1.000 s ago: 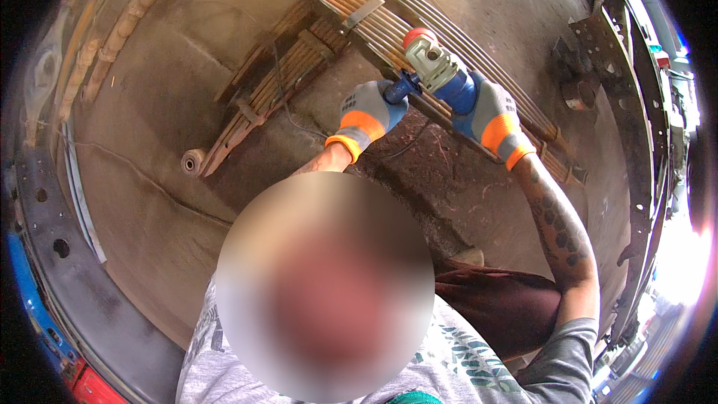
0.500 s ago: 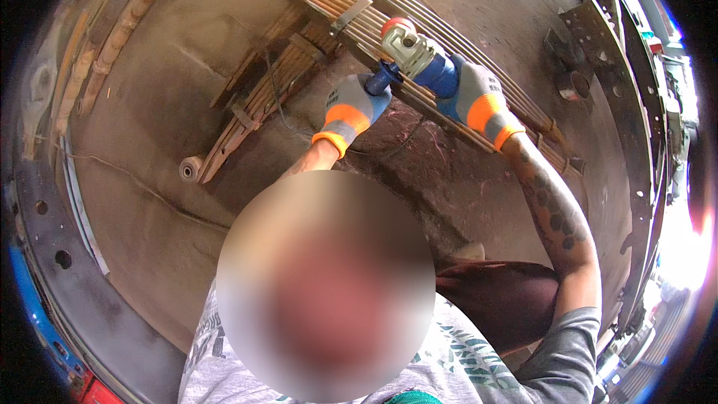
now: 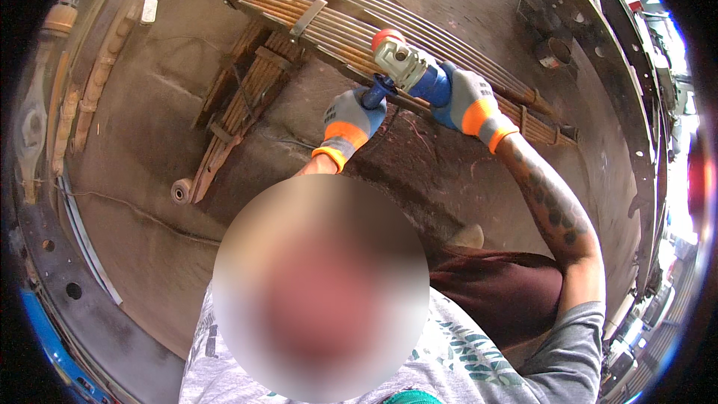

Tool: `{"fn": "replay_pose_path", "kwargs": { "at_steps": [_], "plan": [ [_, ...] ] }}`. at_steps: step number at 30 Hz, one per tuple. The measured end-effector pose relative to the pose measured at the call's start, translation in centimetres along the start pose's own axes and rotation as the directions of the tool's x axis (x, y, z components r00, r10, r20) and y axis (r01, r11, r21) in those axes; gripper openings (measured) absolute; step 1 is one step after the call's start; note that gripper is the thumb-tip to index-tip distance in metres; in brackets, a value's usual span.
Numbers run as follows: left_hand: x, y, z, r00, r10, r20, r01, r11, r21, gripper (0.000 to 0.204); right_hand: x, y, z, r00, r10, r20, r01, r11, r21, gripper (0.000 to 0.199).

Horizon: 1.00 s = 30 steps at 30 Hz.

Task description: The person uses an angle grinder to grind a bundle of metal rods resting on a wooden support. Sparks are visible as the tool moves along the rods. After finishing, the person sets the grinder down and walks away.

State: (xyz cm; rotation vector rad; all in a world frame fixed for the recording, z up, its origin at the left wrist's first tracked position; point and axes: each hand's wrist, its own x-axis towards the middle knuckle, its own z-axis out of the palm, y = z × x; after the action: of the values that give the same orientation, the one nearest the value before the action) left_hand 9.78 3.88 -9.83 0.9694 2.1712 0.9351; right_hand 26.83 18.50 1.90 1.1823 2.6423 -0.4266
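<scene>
Two hands: both gloved in grey and blue with orange cuffs, both closed on one angle grinder [image 3: 407, 71].
Left hand [image 3: 350, 118]: wrapped around the blue side handle that juts from the grinder's head; fingers curled shut on it.
Right hand [image 3: 462, 97]: clamped around the blue body of the grinder, behind the pale metal gear head; a tattooed forearm runs back from it toward the lower right.
Angle grinder: held over the long leaf spring pack [image 3: 359, 26], its red guard end set against the upper leaves; actual contact of the disc cannot be made out.
Long leaf spring pack: rusty, stacked leaves bound by metal clips, laid on the floor from upper left to right.
Second leaf spring pack [image 3: 232, 116]: shorter, lying at an angle beneath the first, its rolled eye at the lower left end.
Concrete floor [image 3: 149, 254]: grey, stained, with a dark patch under the hands.
Frame rail [image 3: 598, 52]: dark steel with bolt holes, curved along the right rim.
Blue panel [image 3: 37, 329]: seen at the lower left edge.
</scene>
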Motion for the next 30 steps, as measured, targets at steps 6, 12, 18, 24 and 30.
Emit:
{"fn": "replay_pose_path", "kwargs": {
  "at_steps": [6, 12, 18, 24, 30],
  "plan": [
    [-0.3, 0.0, 1.1, 1.000, -0.007, 0.012, 0.007, 1.000, -0.011, 0.035, -0.6, 0.3, -0.3, 1.000, 0.022, 0.001, -0.022, 0.999, -0.039, 0.060],
    [-0.6, -0.7, 3.7, 0.994, 0.076, -0.072, -0.078, 0.997, -0.027, 0.033, -1.5, 1.7, 0.1, 0.999, 0.009, -0.031, -0.010, 1.000, -0.029, 0.062],
    [-1.0, -0.7, 4.8, 0.998, 0.049, -0.033, -0.051, 0.997, -0.060, 0.031, -2.2, 2.7, 0.4, 0.999, -0.017, -0.051, 0.017, 1.000, -0.003, 0.063],
    [-2.3, 1.7, 5.6, 1.000, 0.020, -0.023, -0.020, 1.000, 0.021, 0.031, -3.8, 4.7, 0.7, 0.997, -0.007, -0.074, 0.006, 1.000, -0.016, 0.058],
    [-3.0, 2.0, 6.2, 0.997, 0.078, -0.003, -0.078, 0.997, 0.026, 0.032, -4.7, 6.3, 1.8, 0.988, -0.062, -0.140, 0.060, 0.998, -0.019, 0.052]
  ]
}}
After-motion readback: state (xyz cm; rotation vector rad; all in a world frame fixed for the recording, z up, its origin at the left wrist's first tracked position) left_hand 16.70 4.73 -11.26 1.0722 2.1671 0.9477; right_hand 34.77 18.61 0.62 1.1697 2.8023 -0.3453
